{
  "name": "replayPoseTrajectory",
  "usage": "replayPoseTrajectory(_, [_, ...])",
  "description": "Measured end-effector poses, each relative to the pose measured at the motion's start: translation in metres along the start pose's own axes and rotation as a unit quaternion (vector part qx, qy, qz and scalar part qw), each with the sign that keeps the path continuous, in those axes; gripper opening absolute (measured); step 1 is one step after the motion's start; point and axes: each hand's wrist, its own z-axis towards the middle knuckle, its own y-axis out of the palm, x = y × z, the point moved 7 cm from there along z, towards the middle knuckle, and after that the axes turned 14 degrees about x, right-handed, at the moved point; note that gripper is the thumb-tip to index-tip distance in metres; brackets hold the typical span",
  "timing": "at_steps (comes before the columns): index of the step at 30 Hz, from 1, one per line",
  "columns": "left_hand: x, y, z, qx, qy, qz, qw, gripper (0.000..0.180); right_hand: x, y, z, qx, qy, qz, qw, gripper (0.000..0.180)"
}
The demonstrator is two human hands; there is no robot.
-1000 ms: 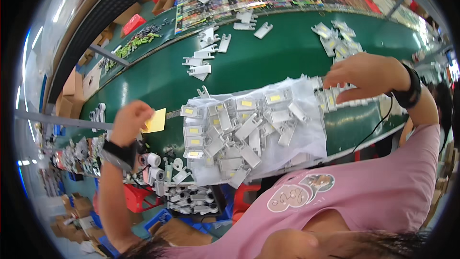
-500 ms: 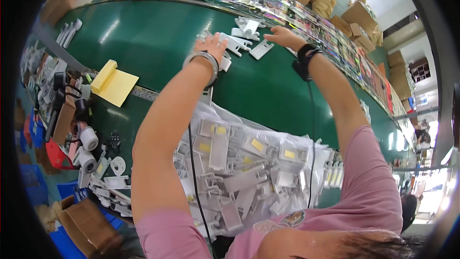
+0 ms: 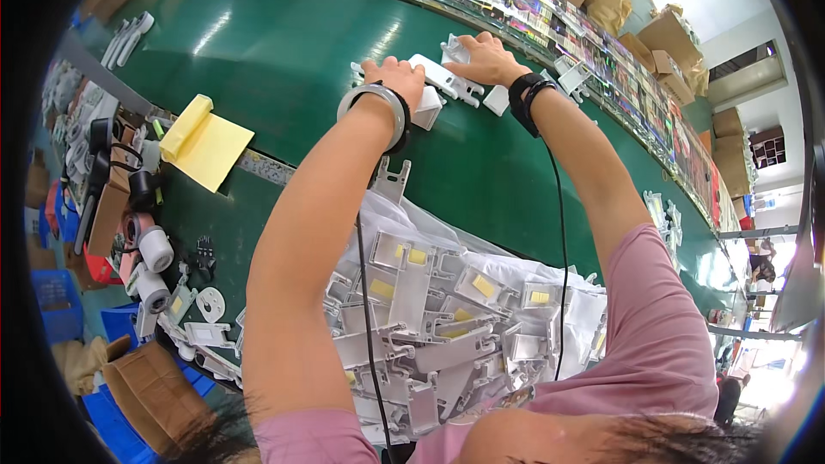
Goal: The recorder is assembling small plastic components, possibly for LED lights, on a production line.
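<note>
My left hand (image 3: 397,79) rests palm down among white plastic bracket-like parts on the green worktop, its fingers stretched out and slightly apart. One boxy white part (image 3: 427,108) lies beside its palm. To the right, my right hand (image 3: 490,60) has its thumb and fingers around a translucent white plastic part (image 3: 453,50); the exact contact is partly hidden. Between the hands lies a longer white part (image 3: 436,76) with a notched end. Another small white part (image 3: 496,100) sits under the right wrist.
A clear bag (image 3: 481,245) full of similar parts with yellow patches lies in front of me. At left are a folded yellow sheet (image 3: 206,148) and several lamp-like pieces (image 3: 155,251). Other white parts (image 3: 571,77) lie right of my hand. A dark cable (image 3: 560,232) hangs from my right wristband.
My right hand has moved left over the small flat part to the pile and closed around a white part there. My left hand stays at about the same spot.
</note>
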Motion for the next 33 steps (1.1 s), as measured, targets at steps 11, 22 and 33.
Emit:
replayPoseTrajectory(11, [0.002, -0.003, -0.014, 0.092, 0.053, 0.006, 0.994, 0.059, -0.014, 0.010, -0.016, -0.091, 0.132, 0.207, 0.965, 0.098])
replayPoseTrajectory(22, [0.018, -0.007, -0.028, 0.125, 0.123, -0.047, 0.983, 0.049, -0.043, 0.003, -0.072, -0.187, 0.216, 0.458, 0.842, 0.041])
replayPoseTrajectory(33, [0.060, -0.103, -0.109, 0.276, 0.283, -0.097, 0.914, 0.042, -0.070, -0.085, -0.155, -0.220, 0.121, 0.610, 0.752, 0.028])
